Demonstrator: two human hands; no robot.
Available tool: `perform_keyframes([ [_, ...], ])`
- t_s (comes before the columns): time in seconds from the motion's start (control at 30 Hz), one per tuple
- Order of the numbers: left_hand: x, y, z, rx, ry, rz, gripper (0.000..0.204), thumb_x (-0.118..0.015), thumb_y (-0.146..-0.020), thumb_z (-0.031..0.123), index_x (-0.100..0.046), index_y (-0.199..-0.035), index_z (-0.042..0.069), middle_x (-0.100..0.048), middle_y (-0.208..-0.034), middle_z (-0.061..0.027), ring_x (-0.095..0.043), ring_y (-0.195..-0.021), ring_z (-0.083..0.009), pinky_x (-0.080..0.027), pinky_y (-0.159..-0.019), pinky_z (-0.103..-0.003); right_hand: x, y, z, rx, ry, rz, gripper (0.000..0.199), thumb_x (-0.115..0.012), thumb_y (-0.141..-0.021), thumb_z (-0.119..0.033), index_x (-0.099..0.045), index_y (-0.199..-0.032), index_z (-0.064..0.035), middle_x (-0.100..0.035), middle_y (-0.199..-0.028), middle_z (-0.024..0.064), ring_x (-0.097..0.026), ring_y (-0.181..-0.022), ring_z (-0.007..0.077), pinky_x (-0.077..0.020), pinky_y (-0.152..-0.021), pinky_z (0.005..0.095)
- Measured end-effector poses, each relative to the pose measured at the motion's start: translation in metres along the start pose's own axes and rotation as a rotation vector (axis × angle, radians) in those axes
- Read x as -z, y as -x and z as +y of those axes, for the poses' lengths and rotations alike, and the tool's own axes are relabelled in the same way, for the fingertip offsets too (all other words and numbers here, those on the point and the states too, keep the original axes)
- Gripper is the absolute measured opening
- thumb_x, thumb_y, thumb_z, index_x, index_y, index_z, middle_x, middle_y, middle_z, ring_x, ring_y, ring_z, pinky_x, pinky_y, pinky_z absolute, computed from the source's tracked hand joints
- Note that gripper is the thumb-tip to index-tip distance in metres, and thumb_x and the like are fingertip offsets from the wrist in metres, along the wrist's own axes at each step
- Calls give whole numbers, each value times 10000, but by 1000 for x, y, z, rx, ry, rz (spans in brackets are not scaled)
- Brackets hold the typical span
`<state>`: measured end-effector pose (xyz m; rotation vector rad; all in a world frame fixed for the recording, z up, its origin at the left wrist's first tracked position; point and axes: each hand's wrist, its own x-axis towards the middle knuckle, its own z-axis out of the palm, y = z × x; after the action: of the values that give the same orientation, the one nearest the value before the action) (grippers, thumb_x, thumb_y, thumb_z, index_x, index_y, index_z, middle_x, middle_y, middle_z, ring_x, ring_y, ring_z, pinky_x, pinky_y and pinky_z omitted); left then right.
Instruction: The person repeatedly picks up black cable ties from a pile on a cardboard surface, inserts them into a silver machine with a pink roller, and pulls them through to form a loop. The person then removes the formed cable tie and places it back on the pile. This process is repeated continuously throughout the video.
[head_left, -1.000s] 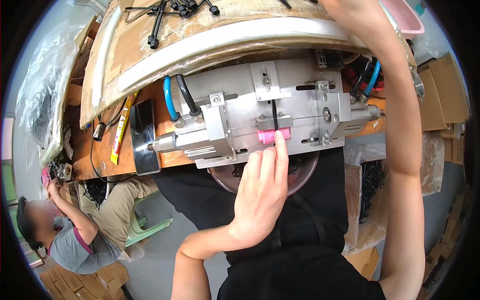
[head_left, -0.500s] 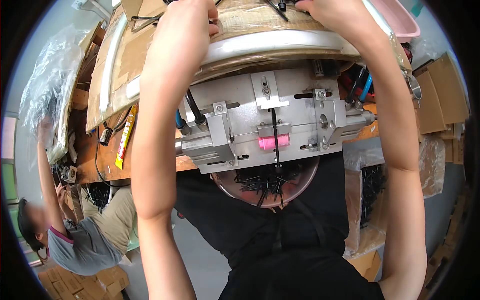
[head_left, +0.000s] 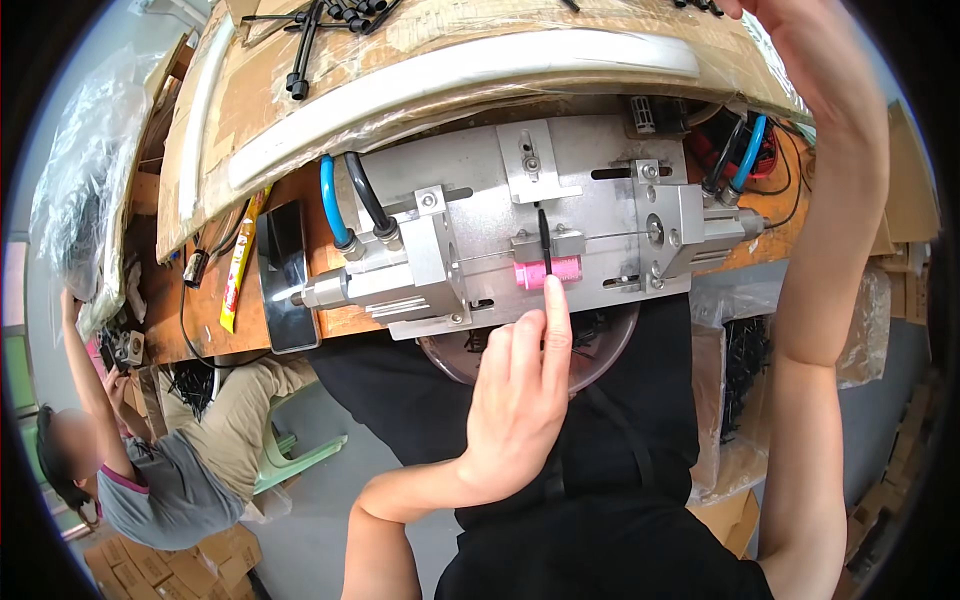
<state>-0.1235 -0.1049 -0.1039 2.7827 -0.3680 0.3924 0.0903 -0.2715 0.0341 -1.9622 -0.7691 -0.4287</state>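
Note:
My left hand (head_left: 520,390) reaches in from below, index finger stretched out and the other fingers loosely bent. Its fingertip touches the near end of a thin black rod (head_left: 544,232), or looks to. The rod lies across a small metal block and a pink piece (head_left: 565,270) at the middle of a metal clamping jig (head_left: 510,290). My right hand (head_left: 815,60) is raised at the upper right, beside the cardboard-covered shelf; its fingers are mostly cut off by the picture's edge. Below the jig, a clear bowl (head_left: 445,358) of black rods is partly hidden by my left hand.
Several black rods with thicker ends (head_left: 305,60) lie on the cardboard (head_left: 440,45). A phone (head_left: 285,270) and a yellow packet (head_left: 240,270) rest on the wooden bench. Air hoses (head_left: 330,200) rise from the jig. A co-worker (head_left: 180,470) sits at the left. A carton of rods (head_left: 745,380) stands right.
My left hand has come down from the cardboard to the rod on the jig. My right hand has shifted right along the cardboard. The rod has shifted slightly away from me.

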Motion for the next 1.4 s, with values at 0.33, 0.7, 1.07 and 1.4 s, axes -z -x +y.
perform_keyframes([
  [0.33,-2,-9,5,40,-19,-81,701,-602,-776,-39,-365,-1433,-95,-505,-1057,-124,-511,-882,-240,-479,-803,-320,-4,98,-20,50,-153,95,306,-687,-850,-14,-609,-1140,46,-674,-952,140,-583,-671,139,-488,-597,257],
  [0.7,25,4,4,122,200,-12,773,-646,-693,-128,-422,-1429,-52,-523,-1110,-146,-512,-934,-291,-466,-817,-374,-100,214,-19,32,154,-173,623,-746,-721,43,-550,-1312,66,-596,-736,74,-567,-593,182,-472,-528,321],
  [1.07,42,-21,-31,42,109,175,644,-638,-726,-50,-533,-1360,-11,-540,-978,-114,-531,-893,-258,-458,-782,-359,-80,171,-30,60,258,-245,556,-757,-745,-32,-599,-1277,-7,-649,-765,63,-641,-654,181,-501,-533,291],
  [1.4,78,-210,-133,57,-28,162,207,-699,-817,62,-689,-1009,-15,-693,-896,-193,-675,-849,-307,-525,-772,-364,-86,-60,36,240,831,-137,200,-684,-823,-162,-664,-931,5,-664,-842,234,-661,-863,379,-515,-760,466],
])
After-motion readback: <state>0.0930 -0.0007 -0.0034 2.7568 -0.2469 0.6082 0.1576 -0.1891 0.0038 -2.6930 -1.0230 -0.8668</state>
